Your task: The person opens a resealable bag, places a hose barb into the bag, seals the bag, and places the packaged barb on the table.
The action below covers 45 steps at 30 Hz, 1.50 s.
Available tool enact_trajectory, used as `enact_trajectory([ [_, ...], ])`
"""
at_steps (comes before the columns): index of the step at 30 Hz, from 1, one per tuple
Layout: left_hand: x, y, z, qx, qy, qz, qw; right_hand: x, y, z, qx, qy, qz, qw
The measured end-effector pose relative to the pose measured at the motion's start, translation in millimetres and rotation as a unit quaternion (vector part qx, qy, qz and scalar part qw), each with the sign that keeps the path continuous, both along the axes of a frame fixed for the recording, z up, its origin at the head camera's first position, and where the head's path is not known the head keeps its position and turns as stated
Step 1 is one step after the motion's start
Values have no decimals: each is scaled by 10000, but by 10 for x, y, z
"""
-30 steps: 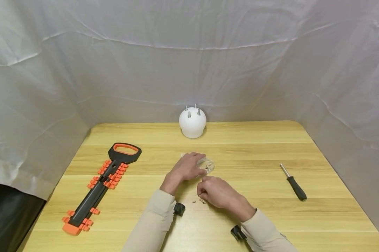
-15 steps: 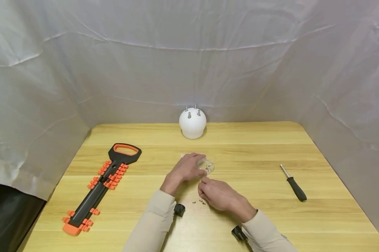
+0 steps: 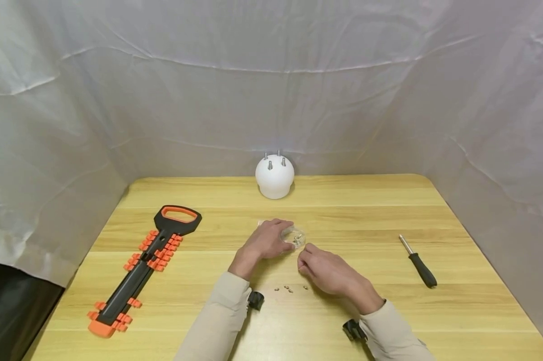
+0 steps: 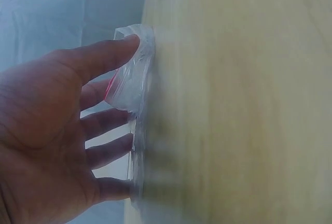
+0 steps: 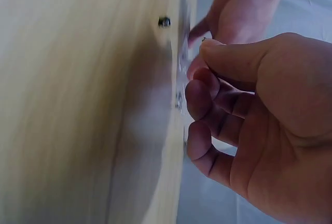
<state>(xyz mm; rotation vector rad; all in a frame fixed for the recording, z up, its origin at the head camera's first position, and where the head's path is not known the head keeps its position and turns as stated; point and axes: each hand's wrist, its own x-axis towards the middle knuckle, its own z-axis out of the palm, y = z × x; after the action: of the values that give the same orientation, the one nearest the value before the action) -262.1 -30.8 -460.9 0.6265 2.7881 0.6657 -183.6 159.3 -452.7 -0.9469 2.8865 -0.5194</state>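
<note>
My left hand (image 3: 267, 239) holds a clear zip bag (image 4: 132, 73) with a red strip low over the table, thumb on one side and fingers on the other. Several small metal screws show through its clear plastic in the head view. Close to the bag's near right side is my right hand (image 3: 325, 271), its fingers curled. A tiny metal tip (image 5: 204, 39) shows at the thumb and index finger, the rest of that piece covered by them. Several loose small metal screws (image 3: 287, 287) lie on the wooden table in front of the hands.
A white rounded base (image 3: 275, 176) with upright metal bolts stands at the table's back. To the left lies a black and orange handled rack (image 3: 140, 271). A black-handled screwdriver (image 3: 419, 264) lies on the right. Grey cloth (image 3: 271, 100) surrounds the table (image 3: 366, 215).
My right hand has lifted from the loose screws and moved right and slightly away, towards the bag's side. One more screw on the table shows where that hand was. The left hand stays on the bag.
</note>
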Motion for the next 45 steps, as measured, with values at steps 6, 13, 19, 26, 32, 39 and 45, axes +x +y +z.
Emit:
enact_trajectory([
  [6,-10,-11,9,1,-44,79,10000,-52,145,-5,-103,-184,-287,9994],
  [13,-17,-15,6,23,-42,-2,10000,-166,280,-11,-141,-134,-692,9974],
  [19,-8,-18,1,55,-57,-25,10000,-291,313,-39,-232,47,-865,9960],
  [26,8,-9,28,54,-49,-76,9999,-389,279,-87,-350,394,-1052,9931],
  [32,11,-12,37,60,-11,-90,9999,-466,169,-80,-625,401,-1255,9893],
  [39,0,-23,8,3,3,-76,10000,-559,35,-85,-703,313,-1315,9883],
  [45,0,-17,-4,21,58,-128,9999,-617,-23,-111,-519,168,-1286,9902],
])
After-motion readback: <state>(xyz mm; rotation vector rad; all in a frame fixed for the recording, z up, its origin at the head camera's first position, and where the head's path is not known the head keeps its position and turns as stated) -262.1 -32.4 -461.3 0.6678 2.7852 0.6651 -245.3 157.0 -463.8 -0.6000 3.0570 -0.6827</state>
